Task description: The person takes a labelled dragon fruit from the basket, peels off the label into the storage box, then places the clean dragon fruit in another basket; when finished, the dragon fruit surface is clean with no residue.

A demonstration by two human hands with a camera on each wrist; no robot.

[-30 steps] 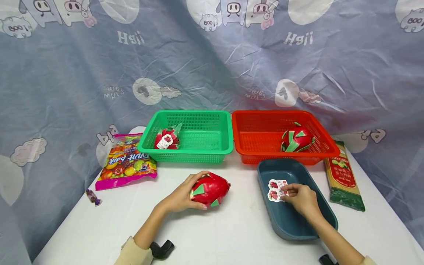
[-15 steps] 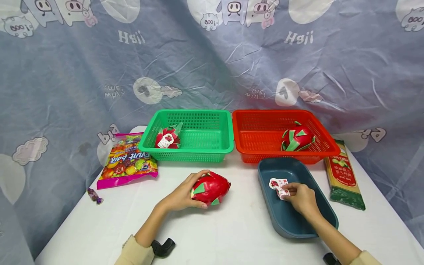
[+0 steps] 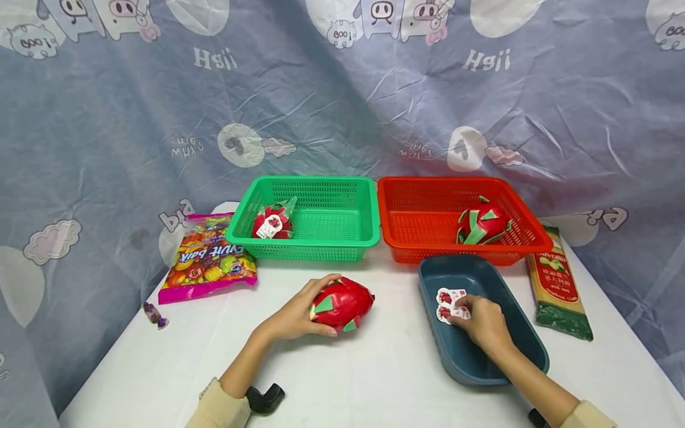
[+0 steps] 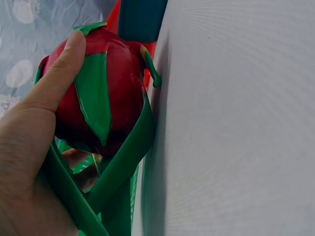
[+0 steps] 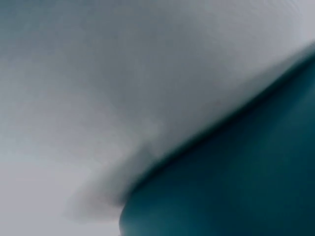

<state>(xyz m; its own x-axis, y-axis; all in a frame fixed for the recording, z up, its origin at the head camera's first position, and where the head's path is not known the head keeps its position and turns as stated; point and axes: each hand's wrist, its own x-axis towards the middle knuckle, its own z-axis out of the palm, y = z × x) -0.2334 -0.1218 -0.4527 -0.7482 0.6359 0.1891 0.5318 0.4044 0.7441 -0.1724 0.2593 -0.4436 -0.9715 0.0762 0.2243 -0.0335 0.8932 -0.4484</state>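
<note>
Head view: my left hand has its fingers round the dragon fruit, its long axis pointing right, toward the labels my right hand pinches.

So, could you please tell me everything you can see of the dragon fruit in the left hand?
The dragon fruit is glossy red with pointed green scales and looks like smooth plastic; no sticker shows on it. It lies sideways on or just above the white table, in front of the green basket, its dark tip away from the left hand, which grips it.
</note>
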